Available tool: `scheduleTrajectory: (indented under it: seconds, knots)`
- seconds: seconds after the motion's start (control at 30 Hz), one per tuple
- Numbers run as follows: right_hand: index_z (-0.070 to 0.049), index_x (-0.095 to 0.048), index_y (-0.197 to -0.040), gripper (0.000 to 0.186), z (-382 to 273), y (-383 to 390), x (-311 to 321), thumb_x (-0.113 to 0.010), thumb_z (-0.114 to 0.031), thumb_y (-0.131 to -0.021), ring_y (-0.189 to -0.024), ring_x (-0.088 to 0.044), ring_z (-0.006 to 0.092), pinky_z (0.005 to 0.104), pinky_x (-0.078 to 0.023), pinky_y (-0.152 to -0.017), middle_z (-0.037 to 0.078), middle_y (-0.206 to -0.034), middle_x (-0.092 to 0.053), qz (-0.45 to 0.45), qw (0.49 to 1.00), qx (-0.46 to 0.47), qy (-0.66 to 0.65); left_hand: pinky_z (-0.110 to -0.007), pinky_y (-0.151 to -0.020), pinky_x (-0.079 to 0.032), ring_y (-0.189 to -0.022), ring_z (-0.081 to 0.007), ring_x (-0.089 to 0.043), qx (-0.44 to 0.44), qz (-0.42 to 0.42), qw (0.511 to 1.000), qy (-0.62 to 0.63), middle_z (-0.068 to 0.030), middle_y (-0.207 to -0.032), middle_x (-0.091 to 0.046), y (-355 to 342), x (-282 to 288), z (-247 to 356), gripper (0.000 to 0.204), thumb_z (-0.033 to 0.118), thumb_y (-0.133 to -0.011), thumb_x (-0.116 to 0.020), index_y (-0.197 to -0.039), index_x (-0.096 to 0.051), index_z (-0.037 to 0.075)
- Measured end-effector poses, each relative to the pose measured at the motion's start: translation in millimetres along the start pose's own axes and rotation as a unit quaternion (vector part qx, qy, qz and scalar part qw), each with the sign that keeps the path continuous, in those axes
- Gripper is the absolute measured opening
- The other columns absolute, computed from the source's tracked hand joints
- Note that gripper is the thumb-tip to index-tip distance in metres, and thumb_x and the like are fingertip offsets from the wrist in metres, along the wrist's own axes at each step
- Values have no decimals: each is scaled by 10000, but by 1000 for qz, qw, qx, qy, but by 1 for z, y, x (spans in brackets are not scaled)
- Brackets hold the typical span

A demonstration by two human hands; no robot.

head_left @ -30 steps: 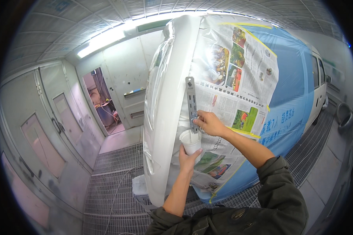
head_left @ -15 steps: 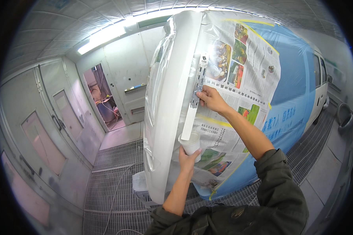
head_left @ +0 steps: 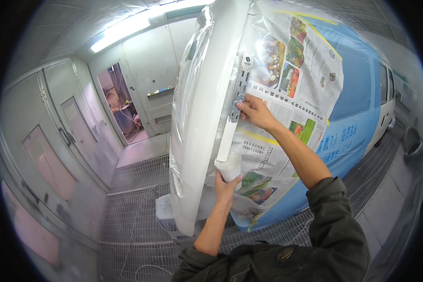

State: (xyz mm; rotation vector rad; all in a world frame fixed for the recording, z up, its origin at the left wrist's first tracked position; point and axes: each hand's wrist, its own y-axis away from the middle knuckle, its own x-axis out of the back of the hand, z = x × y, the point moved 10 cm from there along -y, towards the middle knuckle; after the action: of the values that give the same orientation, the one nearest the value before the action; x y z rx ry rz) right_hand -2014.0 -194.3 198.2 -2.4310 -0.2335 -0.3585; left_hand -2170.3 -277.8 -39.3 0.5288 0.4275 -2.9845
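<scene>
My left hand (head_left: 224,189) is wrapped round a white cup (head_left: 231,173) with whitish liquid inside. In my right hand (head_left: 258,113), thumb and fingers pinch a long flat mixing stick (head_left: 226,141) at about its middle. The upper part of the stick carries black markings, while its lower part is white. It slants down to the cup, its lower end at the cup's mouth; whether the tip touches the liquid I cannot tell. Just beyond both hands stands a glossy white vehicle panel (head_left: 197,122), beside newspaper (head_left: 286,105) taped over the vehicle.
Blue masking film (head_left: 355,70) covers more of the vehicle. The floor is metal grating (head_left: 131,202), with a hose (head_left: 148,268) lying on it. Grey doors (head_left: 51,155) line the left wall, near an open doorway (head_left: 122,103). A pale wrapped object (head_left: 163,207) sits low beside the panel.
My view has shifted slightly, so the vehicle appears a little higher and more tilted. Both hands keep their holds on the cup and the mixing stick, whose lower end stays at the cup.
</scene>
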Motion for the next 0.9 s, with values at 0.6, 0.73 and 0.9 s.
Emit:
scheduleTrajectory:
  seconds: [0.6,0.73,0.9]
  knots:
    - [-12,-717,-1011,156,-24,242,-393,-738,-17,-857,-729,-696,202,313,-532,-635,118,-900,-733,-458,883,-88,-41,-392,-1070,-427,-1248,-235,-552,168,9,981,-93,-110,-1309,-579,233,303,-26,821,142,-654,-930,-1363,-525,55]
    - [-7,-706,-1043,194,-23,253,-563,-744,-8,-853,-753,-695,206,302,-538,-639,120,-946,-741,-492,862,-114,-39,-382,-1030,-446,-1206,-265,-570,112,115,973,-164,-100,-1264,-581,274,451,5,742,123,-634,-927,-1287,-579,72]
    - [-41,-667,-1209,361,-52,227,-737,-751,-44,-858,-758,-657,164,280,-528,-617,110,-1128,-709,-489,869,-78,-20,-358,-1023,-454,-1208,-246,-575,151,201,952,-174,-96,-1285,-579,294,603,85,747,106,-653,-919,-1304,-557,50]
